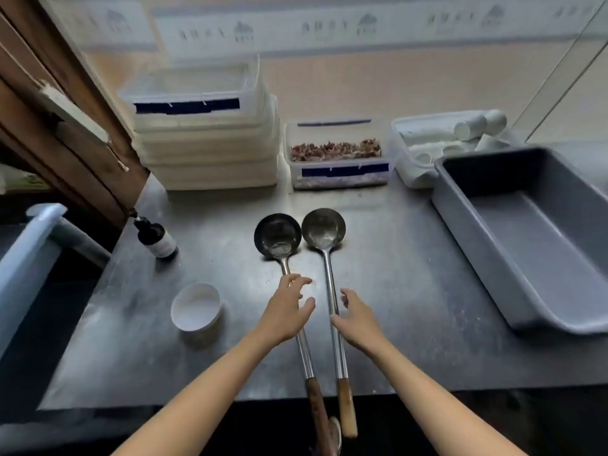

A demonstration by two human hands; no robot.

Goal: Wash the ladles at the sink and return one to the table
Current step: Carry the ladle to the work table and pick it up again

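Two long steel ladles lie side by side on the steel table (411, 291), bowls away from me, wooden handle ends sticking out over the front edge. The left ladle (278, 236) has a darker bowl; the right ladle (324, 228) has a brighter one. My left hand (288, 311) hovers over the left ladle's shaft with fingers spread, holding nothing. My right hand (358, 319) is open just right of the right ladle's shaft, thumb near or touching it. No sink is in view.
A small white bowl (195, 307) and a dark bottle (156, 240) stand at the left. Stacked plastic containers (204, 139), a container of chopped food (337, 154) and a tub of white cups (441, 139) line the back. A grey bin (526, 232) sits at the right.
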